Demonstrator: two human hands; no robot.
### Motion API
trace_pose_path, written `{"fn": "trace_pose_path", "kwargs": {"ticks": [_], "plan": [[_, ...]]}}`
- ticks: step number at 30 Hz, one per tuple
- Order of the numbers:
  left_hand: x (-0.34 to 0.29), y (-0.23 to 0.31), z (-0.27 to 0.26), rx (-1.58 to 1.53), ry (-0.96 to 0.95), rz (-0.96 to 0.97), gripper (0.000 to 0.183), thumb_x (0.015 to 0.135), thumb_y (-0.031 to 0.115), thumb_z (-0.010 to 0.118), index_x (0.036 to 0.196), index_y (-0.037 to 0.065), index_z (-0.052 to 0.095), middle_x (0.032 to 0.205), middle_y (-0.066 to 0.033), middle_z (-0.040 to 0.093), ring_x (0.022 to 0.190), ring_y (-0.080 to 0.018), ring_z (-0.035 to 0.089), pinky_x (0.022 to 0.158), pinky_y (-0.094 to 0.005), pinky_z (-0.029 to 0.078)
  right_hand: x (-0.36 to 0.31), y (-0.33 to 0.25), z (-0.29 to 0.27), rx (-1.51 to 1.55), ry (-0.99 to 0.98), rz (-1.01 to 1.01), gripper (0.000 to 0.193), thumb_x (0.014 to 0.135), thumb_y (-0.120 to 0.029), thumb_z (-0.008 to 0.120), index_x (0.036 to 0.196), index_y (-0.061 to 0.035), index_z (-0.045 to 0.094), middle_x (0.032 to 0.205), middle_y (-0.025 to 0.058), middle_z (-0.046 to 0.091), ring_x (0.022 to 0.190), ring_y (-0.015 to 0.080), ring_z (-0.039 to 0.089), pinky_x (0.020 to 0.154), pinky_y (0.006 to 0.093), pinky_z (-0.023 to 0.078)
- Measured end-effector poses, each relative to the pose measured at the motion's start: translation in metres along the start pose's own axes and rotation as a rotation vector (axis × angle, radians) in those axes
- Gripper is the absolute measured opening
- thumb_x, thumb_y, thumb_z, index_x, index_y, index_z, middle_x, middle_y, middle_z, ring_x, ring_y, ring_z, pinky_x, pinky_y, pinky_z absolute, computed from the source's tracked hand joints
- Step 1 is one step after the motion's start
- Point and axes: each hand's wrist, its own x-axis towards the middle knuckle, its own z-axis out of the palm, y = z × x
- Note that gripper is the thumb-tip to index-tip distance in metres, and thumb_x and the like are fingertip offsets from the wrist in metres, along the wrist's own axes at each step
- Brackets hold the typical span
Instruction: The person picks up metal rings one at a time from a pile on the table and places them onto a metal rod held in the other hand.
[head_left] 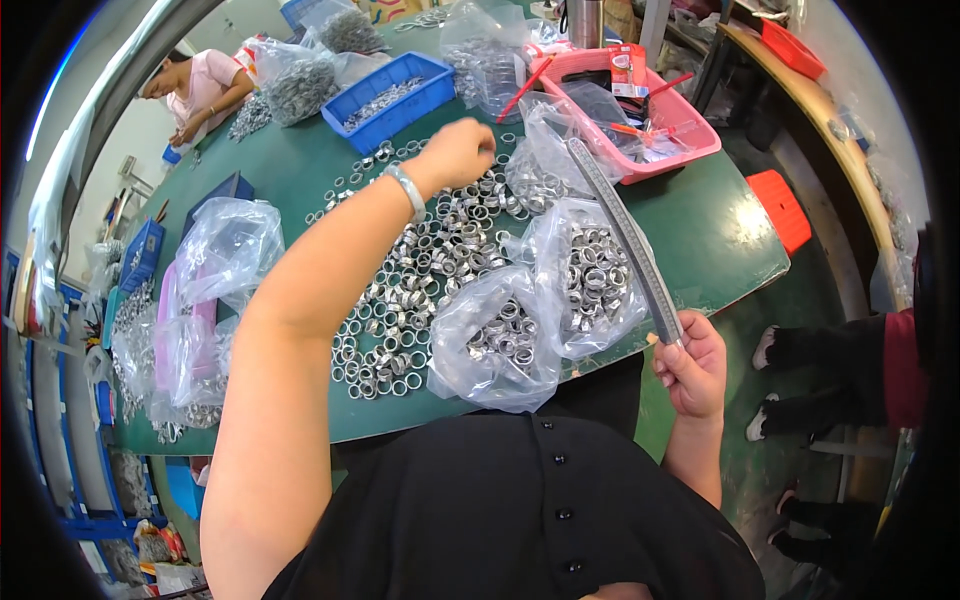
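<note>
Head view: right hand (692, 365) closed round lower end of graduated ring mandrel (632, 243), beside bagged rings (596, 282); left hand (460, 153) curled near loose rings (445, 237) on green table (705, 240), hold cannot be told.

left fingers (486, 146) partly hidden, steel flask (586, 24) cut off above

Workshop: metal rings (462, 228), blue parts bin (408, 118)
</note>
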Motion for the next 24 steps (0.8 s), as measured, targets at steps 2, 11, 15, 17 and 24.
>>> {"fn": "trace_pose_path", "kwargs": {"ticks": [2, 11, 15, 17, 24], "plan": [[-0.012, -0.008, 0.011, -0.023, -0.147, 0.102, 0.032, 0.073, 0.03, 0.058, 0.099, 0.01, 0.058, 0.109, -0.0137, 0.049, 0.1, -0.0298, 0.047, 0.086, -0.0362, 0.038, 0.002, 0.0, 0.002, -0.011, 0.002, -0.003, 0.025, 0.076, -0.009, 0.06, 0.093, 0.0032, 0.046, 0.065, 0.0027, 0.051, 0.051, 0.0042, 0.044, 0.041, 0.0139, 0.033], [-0.055, 0.007, 0.013, 0.09, -0.345, 0.129, 0.046, 0.061, 0.034, 0.065, 0.102, 0.018, 0.049, 0.101, -0.0091, 0.048, 0.101, -0.0277, 0.044, 0.083, -0.0415, 0.034, 0.007, -0.001, 0.01, -0.074, 0.025, -0.001, 0.028, 0.075, -0.009, 0.06, 0.095, 0.0037, 0.046, 0.066, 0.0026, 0.052, 0.05, 0.0041, 0.045, 0.041, 0.0138, 0.033], [-0.074, -0.003, 0.007, 0.015, -0.328, 0.171, 0.033, 0.061, 0.025, 0.06, 0.09, 0.013, 0.054, 0.099, -0.0075, 0.049, 0.098, -0.0252, 0.045, 0.082, -0.0404, 0.035, 0.011, -0.004, 0.01, -0.091, 0.006, 0.0, 0.028, 0.075, -0.009, 0.061, 0.095, 0.0039, 0.046, 0.065, 0.0025, 0.052, 0.05, 0.0038, 0.044, 0.041, 0.0137, 0.033], [-0.085, -0.008, 0.004, -0.069, -0.236, 0.221, 0.021, 0.061, 0.019, 0.058, 0.08, 0.009, 0.056, 0.095, -0.0083, 0.049, 0.092, -0.0259, 0.047, 0.078, -0.0373, 0.038, 0.014, -0.005, 0.012, -0.103, 0.001, 0.0, 0.028, 0.075, -0.009, 0.061, 0.095, 0.0039, 0.046, 0.065, 0.0024, 0.052, 0.049, 0.0036, 0.044, 0.04, 0.0136, 0.032], [-0.134, -0.016, -0.017, -0.068, -0.226, 0.206, 0.017, 0.06, 0.011, 0.055, 0.076, 0.007, 0.057, 0.087, -0.0082, 0.051, 0.082, -0.026, 0.049, 0.076, -0.0371, 0.038, 0.021, -0.004, 0.015, -0.129, -0.004, 0.0, 0.028, 0.075, -0.01, 0.061, 0.094, 0.0037, 0.046, 0.064, 0.0024, 0.052, 0.048, 0.0034, 0.043, 0.04, 0.0134, 0.032]]}}
